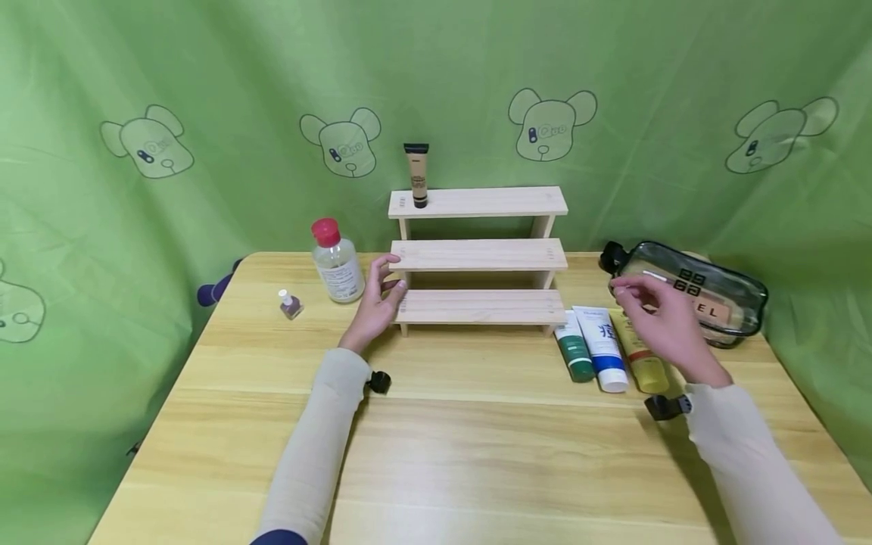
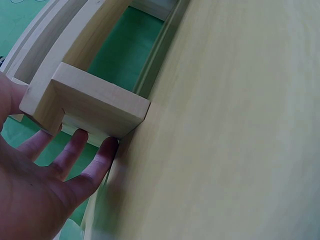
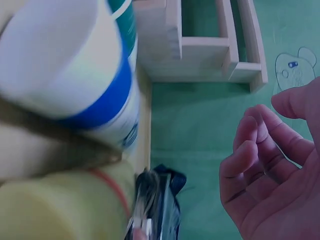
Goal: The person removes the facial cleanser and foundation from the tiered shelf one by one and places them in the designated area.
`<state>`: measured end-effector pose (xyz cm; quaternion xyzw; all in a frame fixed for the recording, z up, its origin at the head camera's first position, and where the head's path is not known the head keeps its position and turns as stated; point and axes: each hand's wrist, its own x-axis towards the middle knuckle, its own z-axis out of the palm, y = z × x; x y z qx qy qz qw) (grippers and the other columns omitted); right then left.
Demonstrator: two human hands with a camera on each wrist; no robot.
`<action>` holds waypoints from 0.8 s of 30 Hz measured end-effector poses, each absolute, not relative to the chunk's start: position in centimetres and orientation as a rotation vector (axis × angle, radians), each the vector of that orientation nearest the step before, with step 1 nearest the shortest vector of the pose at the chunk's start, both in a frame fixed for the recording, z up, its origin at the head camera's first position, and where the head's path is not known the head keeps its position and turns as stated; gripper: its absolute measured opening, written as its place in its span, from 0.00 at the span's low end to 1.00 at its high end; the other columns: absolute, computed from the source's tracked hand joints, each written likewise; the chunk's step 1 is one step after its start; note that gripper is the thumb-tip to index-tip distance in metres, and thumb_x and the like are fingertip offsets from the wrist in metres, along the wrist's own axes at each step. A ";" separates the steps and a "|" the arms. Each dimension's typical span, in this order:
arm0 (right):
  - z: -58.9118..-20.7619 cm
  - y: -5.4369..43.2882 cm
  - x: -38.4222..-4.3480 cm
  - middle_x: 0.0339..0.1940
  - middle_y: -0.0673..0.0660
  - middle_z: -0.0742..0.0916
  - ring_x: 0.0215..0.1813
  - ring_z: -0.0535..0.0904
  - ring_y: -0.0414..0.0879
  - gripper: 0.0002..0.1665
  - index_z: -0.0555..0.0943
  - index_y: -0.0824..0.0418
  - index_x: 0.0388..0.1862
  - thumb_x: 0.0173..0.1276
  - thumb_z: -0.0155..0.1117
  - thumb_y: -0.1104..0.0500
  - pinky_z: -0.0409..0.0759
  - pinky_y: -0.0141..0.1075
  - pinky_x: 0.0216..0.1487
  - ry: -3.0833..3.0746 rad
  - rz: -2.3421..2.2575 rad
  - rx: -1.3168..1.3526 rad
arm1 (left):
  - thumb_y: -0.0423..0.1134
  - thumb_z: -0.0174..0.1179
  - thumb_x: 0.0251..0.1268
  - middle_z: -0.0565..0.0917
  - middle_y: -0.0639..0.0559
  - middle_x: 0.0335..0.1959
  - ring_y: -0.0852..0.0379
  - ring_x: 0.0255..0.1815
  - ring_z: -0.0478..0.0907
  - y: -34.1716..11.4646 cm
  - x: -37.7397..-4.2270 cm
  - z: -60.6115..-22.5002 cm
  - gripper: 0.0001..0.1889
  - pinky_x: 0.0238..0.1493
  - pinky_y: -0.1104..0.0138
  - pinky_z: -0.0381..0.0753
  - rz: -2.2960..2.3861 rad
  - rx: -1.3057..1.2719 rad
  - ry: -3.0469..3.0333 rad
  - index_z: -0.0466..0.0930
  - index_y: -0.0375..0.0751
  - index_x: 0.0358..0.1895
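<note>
A three-tier wooden display rack (image 1: 477, 306) stands at the back of the table. My left hand (image 1: 378, 301) grips its left end, with the thumb at the lowest step and the fingers against the side panel (image 2: 97, 97) beneath it. My right hand (image 1: 664, 318) hovers, loosely curled and holding nothing, over a yellow tube (image 1: 643, 363) and the near side of a clear zip pouch (image 1: 732, 288). Beside the yellow tube lie a white-and-blue tube (image 1: 602, 344) and a green-and-white tube (image 1: 575, 352). A beige tube with a black cap (image 1: 418, 175) stands on the top step's left end.
Left of the rack stands a clear bottle with a red cap (image 1: 338, 265). Farther left is a small purple nail polish bottle (image 1: 291, 304) with a white cap. A green curtain (image 1: 463, 91) hangs behind the wooden table (image 1: 477, 454).
</note>
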<state>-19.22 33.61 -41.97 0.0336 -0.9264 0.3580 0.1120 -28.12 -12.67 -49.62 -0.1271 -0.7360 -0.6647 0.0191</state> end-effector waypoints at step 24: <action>-39.0 25.8 -23.7 0.47 0.58 0.89 0.45 0.80 0.34 0.18 0.87 0.58 0.64 0.86 0.60 0.52 0.77 0.21 0.46 -2.560 1.198 0.307 | 0.31 0.53 0.84 0.66 0.36 0.82 0.29 0.76 0.72 -12.7 -28.3 -49.8 0.26 0.78 0.39 0.77 -2.050 -0.409 -2.286 0.61 0.52 0.77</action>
